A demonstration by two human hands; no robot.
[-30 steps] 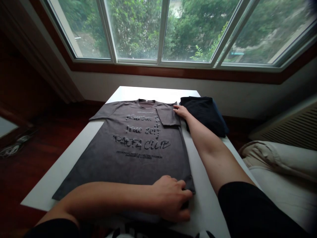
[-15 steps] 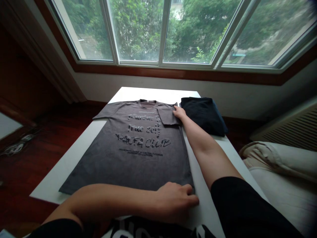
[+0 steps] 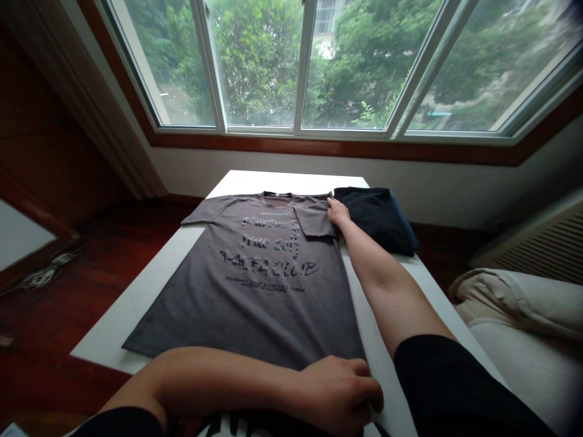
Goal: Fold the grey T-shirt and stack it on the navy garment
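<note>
A dark grey short-sleeved T-shirt (image 3: 218,315) lies spread front up on a white table (image 3: 98,337), collar toward the window. Its right-hand sleeve (image 3: 314,223) is folded inward over the chest beside the printed lettering. My right hand (image 3: 338,212) is closed on the shirt's edge at that folded sleeve, by the shoulder. Reaching across the hem, my left hand (image 3: 339,391) is closed at the lower right corner of the shirt. Its curled fingers hide the fabric they pinch. The left-hand sleeve (image 3: 203,210) stays stretched out flat.
A stack of folded dark clothes (image 3: 376,215) sits at the table's far right, touching or close to my right hand. Pale bedding (image 3: 523,340) is to the right. On the red floor at left lies a bundle of cables (image 3: 45,273). Windows (image 3: 296,73) stand behind the table.
My left hand has moved slightly toward me and to the right at the hem corner. My right hand keeps its place at the sleeve. The whole view has shifted a little.
</note>
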